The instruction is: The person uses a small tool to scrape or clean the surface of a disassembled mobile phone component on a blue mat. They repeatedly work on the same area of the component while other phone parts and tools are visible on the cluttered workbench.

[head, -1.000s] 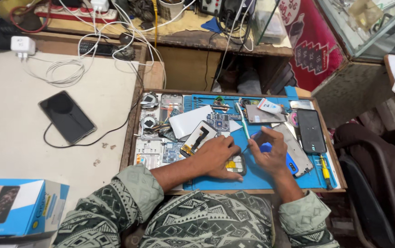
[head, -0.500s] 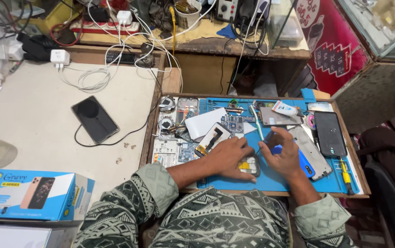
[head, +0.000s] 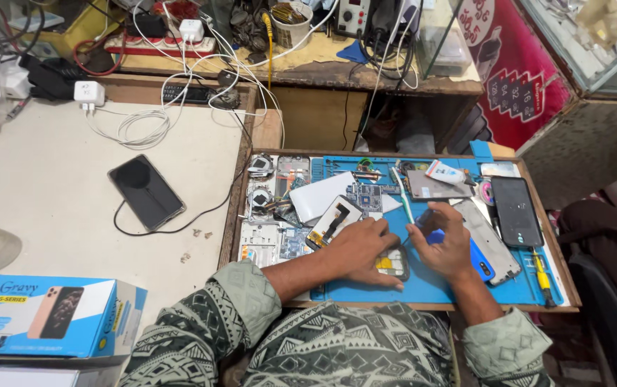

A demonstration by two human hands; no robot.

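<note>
You are sitting in a phone repair shop. Opened phones and loose circuit boards [head: 364, 198] are lying across the blue repair mat [head: 423, 285] before you, chargers [head: 89, 93] and cables are trailing over the counter, a boxed new phone [head: 43, 315] is waiting nearby, and a glass showcase [head: 595, 43] is standing alongside.
</note>
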